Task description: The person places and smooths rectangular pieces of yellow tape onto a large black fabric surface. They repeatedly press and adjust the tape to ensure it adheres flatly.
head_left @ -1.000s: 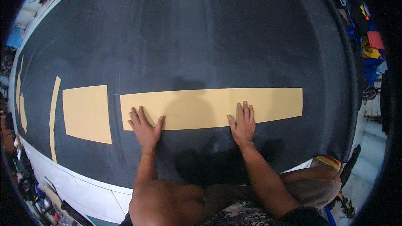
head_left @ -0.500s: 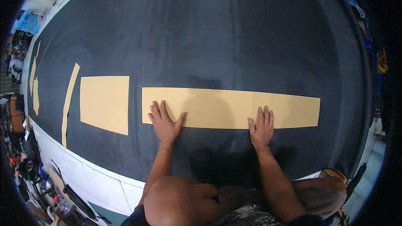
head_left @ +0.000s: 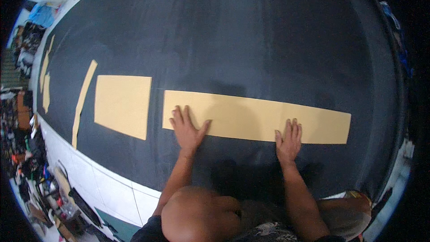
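A long tan paper or card pattern piece, tapering toward its right end, lies flat on a wide sheet of black material. My left hand presses near its left end, fingers spread and thumb out to the right. Farther right, my right hand rests on the piece's near edge with fingers stretched forward. Neither hand grips anything. Left of the long piece, a gap away, lies a broader four-sided tan piece with a slanting near edge.
A narrow tan strip lies left of the broad piece. Small tan scraps sit by the sheet's left edge. White floor tiles show beyond the near left edge. Assorted clutter stands at lower left. My bent knee is close below.
The whole view has shifted and turned slightly, so the pieces appear farther right. Both hands keep their places on the long piece.
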The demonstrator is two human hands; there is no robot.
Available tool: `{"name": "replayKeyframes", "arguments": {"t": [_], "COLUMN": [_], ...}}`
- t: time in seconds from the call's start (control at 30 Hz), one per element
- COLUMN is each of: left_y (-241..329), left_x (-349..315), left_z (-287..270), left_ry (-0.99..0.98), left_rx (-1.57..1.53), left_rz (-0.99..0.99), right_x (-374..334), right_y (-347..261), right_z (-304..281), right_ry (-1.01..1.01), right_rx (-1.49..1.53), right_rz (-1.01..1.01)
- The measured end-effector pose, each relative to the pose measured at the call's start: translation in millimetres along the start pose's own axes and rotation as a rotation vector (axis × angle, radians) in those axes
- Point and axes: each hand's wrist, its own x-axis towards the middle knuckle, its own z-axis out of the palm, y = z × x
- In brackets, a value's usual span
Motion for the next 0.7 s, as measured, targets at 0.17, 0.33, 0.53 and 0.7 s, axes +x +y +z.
{"name": "replayKeyframes", "arguments": {"t": [0.17,0.33,0.53,0.7], "left_y": [-2,-1,-3,-7], "left_x": [2,2,1,0], "left_z": [-7,-4,-3,0], "left_ry": [-0.011,-0.030,-0.007,0.016], "left_rx": [0.022,-0.002,-0.023,-0.092], "left_rz": [-0.022,-0.039,-0.033,-0.028], "right_x": [-1,0,-2,-3], "right_y": [-3,-1,1,1], "right_z": [-1,0,5,7], "right_ry": [-0.022,-0.012,-0.007,-0.016], "right_rx": [0.009,0.001,-0.014,-0.015], "right_rz": [0.001,-0.056,-0.048,-0.050]}}
